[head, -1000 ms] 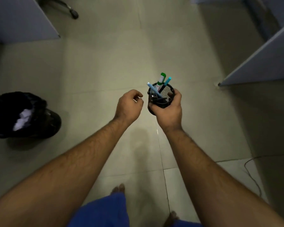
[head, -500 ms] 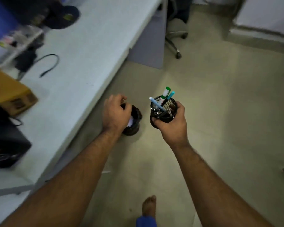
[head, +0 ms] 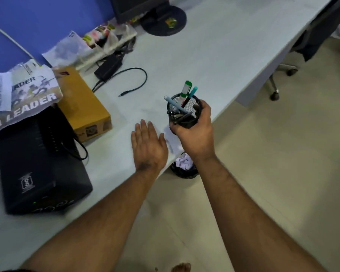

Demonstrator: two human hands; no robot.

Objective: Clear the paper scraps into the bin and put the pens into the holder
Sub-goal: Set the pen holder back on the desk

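My right hand [head: 194,134] grips a black mesh pen holder [head: 185,116] and holds it above the front edge of the pale desk [head: 194,55]. Several pens stand in the holder: a green-capped marker [head: 185,89], a teal pen [head: 192,92] and a light blue pen [head: 174,104]. My left hand [head: 148,145] lies flat and open on the desk just left of the holder, holding nothing. On the floor under the desk edge stands the black bin [head: 185,170] with crumpled white paper scraps [head: 183,161] inside, partly hidden by my right wrist.
On the desk's left sit a black box unit [head: 39,169] under a printed sheet [head: 22,95], a yellow carton [head: 82,107], a black adapter with cable [head: 114,69] and a monitor base [head: 163,22]. An office chair [head: 302,46] stands at the right.
My view has swung from the floor up to the desk. My left hand has opened and come down flat on the desk; my right hand still carries the holder.
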